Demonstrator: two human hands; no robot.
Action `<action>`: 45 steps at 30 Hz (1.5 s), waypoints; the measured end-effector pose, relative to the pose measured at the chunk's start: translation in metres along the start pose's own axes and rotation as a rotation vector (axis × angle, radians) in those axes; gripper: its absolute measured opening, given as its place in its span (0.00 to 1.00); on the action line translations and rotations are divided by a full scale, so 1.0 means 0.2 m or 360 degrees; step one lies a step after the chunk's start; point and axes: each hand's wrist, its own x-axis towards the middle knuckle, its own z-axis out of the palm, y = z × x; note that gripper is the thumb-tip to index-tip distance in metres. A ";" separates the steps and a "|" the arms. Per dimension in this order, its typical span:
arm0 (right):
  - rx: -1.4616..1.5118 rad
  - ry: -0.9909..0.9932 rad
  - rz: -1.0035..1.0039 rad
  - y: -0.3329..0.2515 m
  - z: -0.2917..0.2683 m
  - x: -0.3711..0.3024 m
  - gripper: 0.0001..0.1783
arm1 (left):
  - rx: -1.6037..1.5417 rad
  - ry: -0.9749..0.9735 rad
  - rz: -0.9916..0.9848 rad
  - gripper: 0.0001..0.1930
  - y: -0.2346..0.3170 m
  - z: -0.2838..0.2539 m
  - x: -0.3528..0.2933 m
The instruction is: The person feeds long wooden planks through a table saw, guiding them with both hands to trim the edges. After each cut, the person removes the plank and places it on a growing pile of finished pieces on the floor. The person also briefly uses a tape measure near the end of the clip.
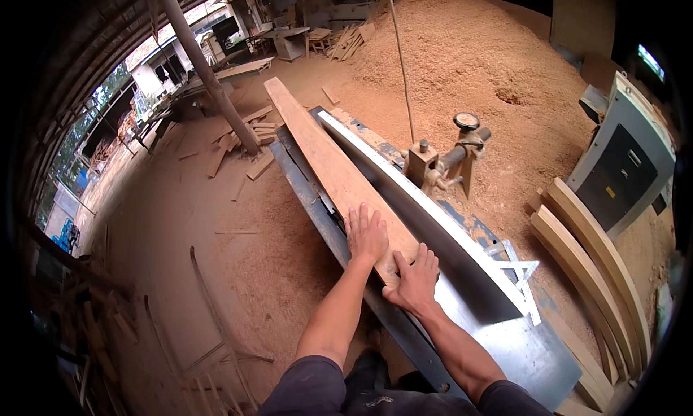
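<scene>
A long wooden board (325, 160) lies lengthwise on the metal bed of a jointer-like machine (498, 322), alongside its tall metal fence (433, 207). My left hand (367, 235) rests flat on the board's top face with the fingers spread. Just behind it, my right hand (416, 277) grips the board's near end, its thumb and fingers over the top and the palm against the end. The undersides of both hands are hidden. A white triangular square (523, 270) sits by the fence's near end.
An adjusting bracket with a round knob (467, 121) stands behind the fence. Curved wooden pieces (592, 272) lean at the right near a grey cabinet (624, 160). Sawdust (462, 48) is heaped behind. A post (206, 66) and wood offcuts (238, 145) are at the left.
</scene>
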 end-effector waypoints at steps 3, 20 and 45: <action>0.0058 0.0020 0.0052 0.08 -0.16 -0.36 0.47 | -0.0096 -0.0063 0.0140 0.29 0.17 0.02 -0.39; -0.0015 -0.0234 0.0191 0.47 -0.93 -1.78 0.58 | -0.0504 -0.0277 -0.1458 0.26 -0.28 -0.37 -3.25; -0.0188 -0.0261 0.0107 0.82 -1.48 -3.18 0.60 | 0.0270 -0.0318 -0.0461 0.14 0.91 0.44 -7.09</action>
